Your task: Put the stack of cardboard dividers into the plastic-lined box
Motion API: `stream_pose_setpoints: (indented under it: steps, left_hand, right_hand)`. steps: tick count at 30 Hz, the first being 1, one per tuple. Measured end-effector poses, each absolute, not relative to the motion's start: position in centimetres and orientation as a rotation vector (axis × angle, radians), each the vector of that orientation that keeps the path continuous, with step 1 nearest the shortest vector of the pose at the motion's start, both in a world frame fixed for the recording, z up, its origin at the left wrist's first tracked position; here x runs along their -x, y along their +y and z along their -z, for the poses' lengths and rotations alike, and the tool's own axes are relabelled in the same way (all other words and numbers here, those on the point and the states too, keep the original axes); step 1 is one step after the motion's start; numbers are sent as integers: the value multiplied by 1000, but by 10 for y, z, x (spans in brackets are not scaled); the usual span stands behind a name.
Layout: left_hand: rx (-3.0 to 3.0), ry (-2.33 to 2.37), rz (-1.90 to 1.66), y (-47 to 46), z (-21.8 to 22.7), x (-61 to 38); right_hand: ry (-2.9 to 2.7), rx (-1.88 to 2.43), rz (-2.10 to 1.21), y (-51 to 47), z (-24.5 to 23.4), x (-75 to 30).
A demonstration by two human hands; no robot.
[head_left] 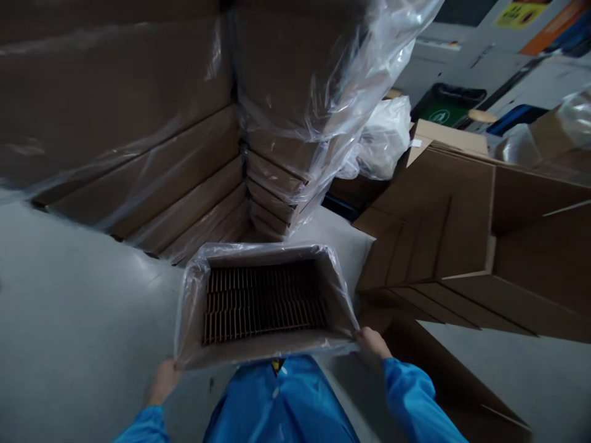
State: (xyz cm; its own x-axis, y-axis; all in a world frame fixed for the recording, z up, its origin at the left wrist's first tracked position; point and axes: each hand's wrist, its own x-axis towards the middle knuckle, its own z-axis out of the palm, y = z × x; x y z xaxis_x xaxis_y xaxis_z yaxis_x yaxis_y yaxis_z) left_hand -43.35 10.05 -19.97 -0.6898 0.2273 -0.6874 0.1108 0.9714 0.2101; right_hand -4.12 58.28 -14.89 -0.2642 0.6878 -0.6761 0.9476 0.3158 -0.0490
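An upright cardboard box (277, 344) stands in front of my body, its top facing me. A clear plastic liner (258, 248) is folded out over its rim. Deep inside lie several rows of thin, dark, upright pieces (263, 304); what they are I cannot make out. My left hand (165, 378) is closed on the liner at the near left corner. At the near right corner, my right hand (373, 343) has its fingers closed on the liner. Whether either hand also grips the cardboard beneath is hidden.
Tall stacks of plastic-wrapped cartons (138, 92) rise just beyond the box. On the right are open cardboard boxes (415, 227), with another open box (443, 375) low beside my right arm. A white plastic bag (381, 138) and a green bin (443, 114) sit farther back.
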Motion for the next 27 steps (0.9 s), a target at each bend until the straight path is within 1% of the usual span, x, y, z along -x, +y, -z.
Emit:
stream_pose_setpoints:
  steps: [3, 5, 8, 10, 12, 15, 17, 18, 20, 23, 27]
  left_hand:
    - [-189, 2359, -390, 79, 186, 428]
    - [-84, 2371, -492, 62, 187, 422]
    - [-89, 2388, -505, 45, 203, 418]
    - [-191, 2529, -480, 52, 209, 427]
    - [-301, 2734, -466, 83, 204, 448]
    - [-597, 2950, -448, 173, 178, 501]
    - [-748, 3017, -347, 242, 166, 542]
    - [-771, 3002, -217, 273, 164, 562]
    - [-847, 2841, -6, 317, 170, 594]
    - [-936, 2632, 68, 330, 188, 625]
    - [-971, 2607, 42, 289, 192, 644]
  right_hand:
    - [2208, -1499, 586, 575, 129, 33]
    - [2277, -1561, 609, 573, 126, 24]
    - [2281, -1581, 675, 583, 134, 10]
    - [2292, -1576, 636, 598, 139, 13]
    - [2449, -1551, 507, 619, 138, 38]
    - [2814, -1436, 222, 657, 125, 119]
    - [2772, -1418, 95, 682, 118, 185]
    - [2690, -1418, 55, 693, 116, 216]
    - [2535, -1355, 33, 714, 118, 262]
    - [2456, -1207, 66, 736, 122, 287]
    - [2518, -1037, 80, 744, 115, 264]
